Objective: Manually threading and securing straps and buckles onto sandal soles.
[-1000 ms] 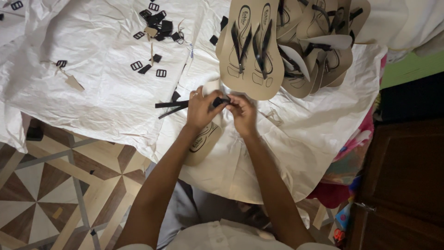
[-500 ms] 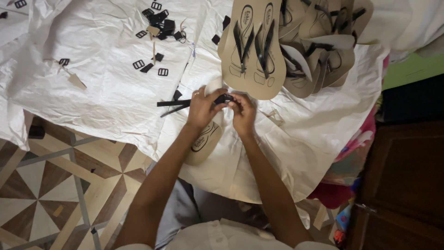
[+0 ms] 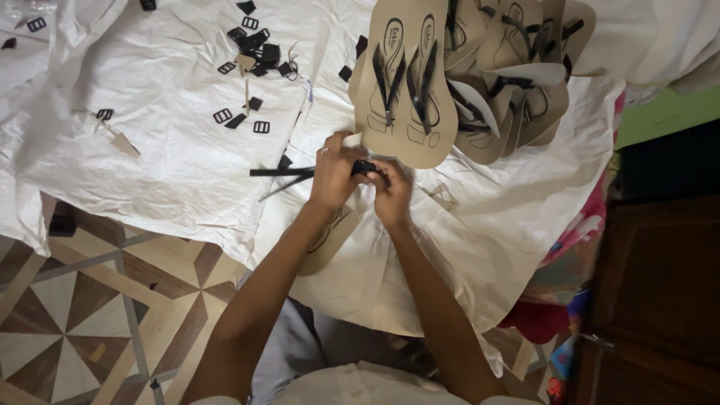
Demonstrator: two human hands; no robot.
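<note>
My left hand [image 3: 336,172] and my right hand [image 3: 391,192] meet over a tan sandal sole [image 3: 334,236] that lies on the white sheet [image 3: 172,150]. Both hands pinch a black strap [image 3: 365,166] at the sole's far end; the sole's top part is hidden under my hands. Two thin black strap pieces [image 3: 281,173] stick out to the left of my left hand. Just beyond my fingers lies a pair of finished tan sandals [image 3: 405,82] with black straps.
A pile of more tan sandals [image 3: 517,67] lies at the upper right. Several black buckles [image 3: 251,52] are scattered on the sheet at the upper left. Patterned floor tiles [image 3: 75,315] show at the lower left, a dark wooden cabinet [image 3: 660,300] stands at the right.
My hands have stayed on the strap with small finger movements, and my left hand has closed further over it. The view has shifted slightly.
</note>
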